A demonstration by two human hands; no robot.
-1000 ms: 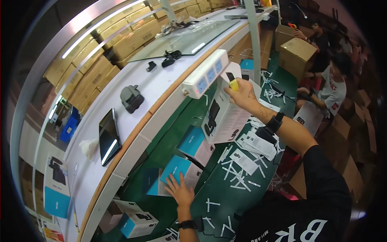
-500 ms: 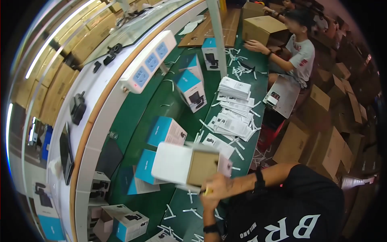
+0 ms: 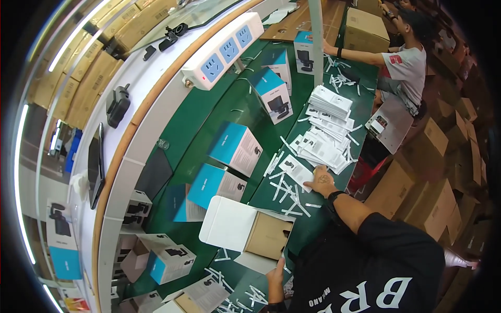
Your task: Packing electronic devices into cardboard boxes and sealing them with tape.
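Box [image 3: 225, 225]: in the head view, seen opened, its white lid folded out toward the left and its brown cardboard inside exposed, at the near part of the green surface [image 3: 193, 130]; whether it is lifted or rested cannot be told.
Left hand [image 3: 275, 276]: clasped on the lower right edge of the box.
Right hand [image 3: 322, 182]: laid at the near corner of a white leaflet [image 3: 293, 169]; whether the sheet is pinched or only touched cannot be told.
Leaflet: placed flat, marked with a small dark picture, beyond the box and to its right.
Leaflet stack [image 3: 331, 103]: piled farther along the surface, with looser sheets spread between it and the single leaflet.
White strips [image 3: 282, 191]: scattered beside the leaflet.
Blue-and-white cartons [image 3: 228, 142]: stood closed left of the leaflet.
Power strip [image 3: 228, 49]: fixed along the raised shelf [image 3: 136, 78], its three blue sockets turned outward.
Tablet [image 3: 95, 169]: propped on the shelf, near a dark grey device [image 3: 119, 107].
Co-worker [image 3: 404, 70]: seated at the far right, one arm stretched toward a carton behind the post [image 3: 316, 41].
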